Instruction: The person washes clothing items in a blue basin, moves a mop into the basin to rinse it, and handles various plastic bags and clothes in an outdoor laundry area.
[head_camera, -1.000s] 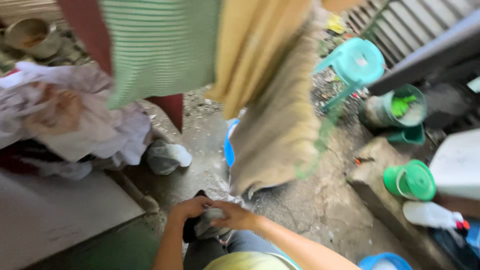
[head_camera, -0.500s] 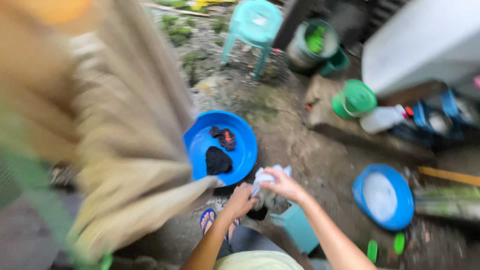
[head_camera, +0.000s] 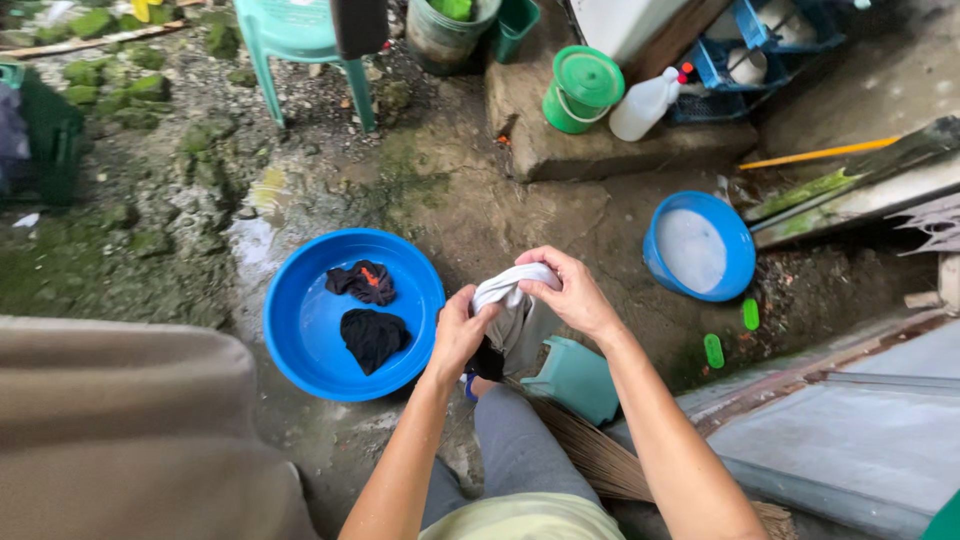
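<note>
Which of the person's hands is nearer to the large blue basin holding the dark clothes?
Left. The left hand grips the grey cloth just beside the basin's right rim; the right hand holds the cloth farther right.

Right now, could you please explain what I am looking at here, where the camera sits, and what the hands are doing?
There is no machine here: the picture comes from a camera worn on a person's head, looking down at their own two bare hands. The left hand and the right hand together grip a bunched grey-white cloth. Below it on the wet concrete ground sits a large blue basin holding two dark garments. To the right is a smaller blue basin of cloudy water. Farther off stand a green lidded bucket, a white bottle and a teal plastic stool. A tan cloth hangs blurred in the near left corner.
</note>
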